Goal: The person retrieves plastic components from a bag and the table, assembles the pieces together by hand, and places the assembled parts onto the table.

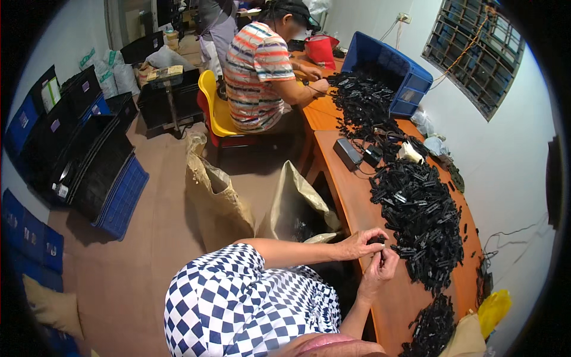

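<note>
Over the edge of the orange table, my two hands meet around a small black plastic piece. My left hand pinches it, with fingertips curled over its top. Close below, my right hand has its thumb and fingers pressed together at the same piece, partly hiding it. Just beyond my hands lies a large heap of small black plastic parts, long and clip-like. A smaller pile of the same black parts sits nearer to me on the right.
Open sacks stand beside the table. A black box-shaped device with cables lies on it. Farther off, a tipped blue crate spills more black parts before a seated co-worker on a yellow chair. Stacked crates line the left.
</note>
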A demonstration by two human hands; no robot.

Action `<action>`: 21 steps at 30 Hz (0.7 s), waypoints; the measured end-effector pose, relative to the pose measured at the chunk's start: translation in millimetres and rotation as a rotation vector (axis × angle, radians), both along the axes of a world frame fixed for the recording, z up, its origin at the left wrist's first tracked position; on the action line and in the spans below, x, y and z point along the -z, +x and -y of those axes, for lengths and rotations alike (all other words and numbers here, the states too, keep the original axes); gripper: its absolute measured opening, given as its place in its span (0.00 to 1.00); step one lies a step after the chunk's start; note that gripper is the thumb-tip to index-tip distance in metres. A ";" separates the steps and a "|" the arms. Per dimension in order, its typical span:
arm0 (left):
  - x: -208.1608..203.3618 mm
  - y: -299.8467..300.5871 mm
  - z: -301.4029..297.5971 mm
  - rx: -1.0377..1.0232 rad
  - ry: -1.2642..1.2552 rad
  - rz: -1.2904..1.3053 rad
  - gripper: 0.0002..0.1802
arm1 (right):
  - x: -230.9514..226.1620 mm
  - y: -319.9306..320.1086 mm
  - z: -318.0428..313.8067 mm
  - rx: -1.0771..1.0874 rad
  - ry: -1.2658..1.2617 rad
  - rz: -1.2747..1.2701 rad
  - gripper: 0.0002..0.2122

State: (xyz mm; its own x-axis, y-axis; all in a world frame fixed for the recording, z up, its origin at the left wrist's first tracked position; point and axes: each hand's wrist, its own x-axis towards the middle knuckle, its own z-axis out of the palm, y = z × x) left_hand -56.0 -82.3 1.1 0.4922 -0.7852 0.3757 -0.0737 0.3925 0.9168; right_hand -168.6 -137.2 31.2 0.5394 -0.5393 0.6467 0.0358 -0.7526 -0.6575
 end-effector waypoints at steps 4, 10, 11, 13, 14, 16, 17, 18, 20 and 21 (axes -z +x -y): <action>-9.8 -11.7 -7.4 0.069 0.137 -0.279 0.16 | 15.0 -0.8 5.3 -0.002 0.026 0.030 0.05; 12.6 -17.2 -4.3 -0.064 0.101 -0.283 0.13 | 19.7 -4.0 -1.8 -0.022 0.118 -0.013 0.05; 9.7 -18.6 -7.0 -0.076 0.145 -0.284 0.13 | 19.4 -6.3 -2.3 -0.028 0.100 -0.022 0.05; -0.1 -17.9 -12.9 -0.050 0.144 -0.251 0.13 | 19.3 -9.2 -4.6 -0.023 0.100 -0.038 0.05; -5.7 -17.3 -15.2 -0.024 0.138 -0.218 0.14 | 12.6 -10.9 -4.0 -0.023 0.090 -0.031 0.05; -2.8 -7.7 -11.4 0.023 0.090 -0.192 0.13 | 1.5 -15.5 -6.2 0.049 0.031 -0.056 0.07; 9.5 2.9 -2.3 0.011 -0.043 -0.169 0.13 | -11.7 -14.0 -11.9 0.051 0.086 -0.047 0.10; 0.2 8.7 -5.2 0.047 -0.048 -0.223 0.12 | -4.7 -7.6 -3.1 0.025 0.069 0.038 0.13; -30.8 9.0 -22.2 0.128 -0.035 -0.315 0.11 | -8.5 -2.4 -3.1 -0.096 0.439 0.015 0.18; -44.0 7.5 -33.1 0.109 0.046 -0.292 0.11 | -19.0 2.3 -7.3 -0.222 0.534 0.077 0.19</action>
